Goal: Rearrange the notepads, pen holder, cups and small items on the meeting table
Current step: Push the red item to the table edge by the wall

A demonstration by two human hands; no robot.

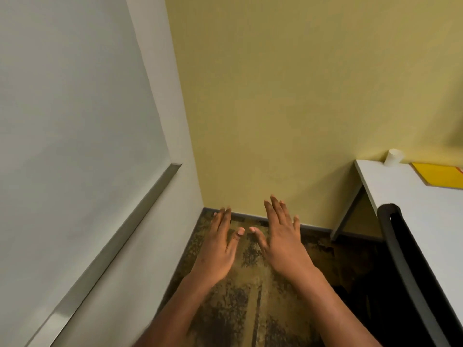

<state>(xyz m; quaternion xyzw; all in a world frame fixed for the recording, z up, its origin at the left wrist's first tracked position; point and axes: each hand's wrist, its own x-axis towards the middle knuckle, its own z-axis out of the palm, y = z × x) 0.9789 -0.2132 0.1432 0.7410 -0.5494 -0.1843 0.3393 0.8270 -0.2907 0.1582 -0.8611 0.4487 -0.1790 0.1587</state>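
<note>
Left hand: the left hand (pixel 218 251) was held out palm down over the floor (pixel 238 309), fingers straight and close together, thumb out to the side, holding nothing.
Right hand: the right hand (pixel 283 246) was flat and palm down too, fingers straight and slightly spread, empty; its thumb tip was near the left thumb tip but apart from it.
Table: only the far left corner of the white table (pixel 390 186) showed, well to the right of both hands.
Cup: a white cup (pixel 393 157) stood upright at the table's far edge, near that corner and close to the wall (pixel 275 96).
Notepad: a yellow notepad (pixel 441 175) lay flat just beside the cup, along the far edge, and was cut off by the frame.
Other task things: no pen holder or small items were in view.
Chair: a black chair (pixel 400 246) back stood against the table's left edge.
Whiteboard: a whiteboard (pixel 62 121) hung on the left wall.
Cup handling: it looked light and thin-walled, likely easy to tip or crush; a gentle grip round the middle of its wall would suit.
Notepad handling: probably light and fairly stiff; pinching it at a free edge or corner should lift it.
Progress: neither hand was at the table, so the rearranging seemed not yet begun.
</note>
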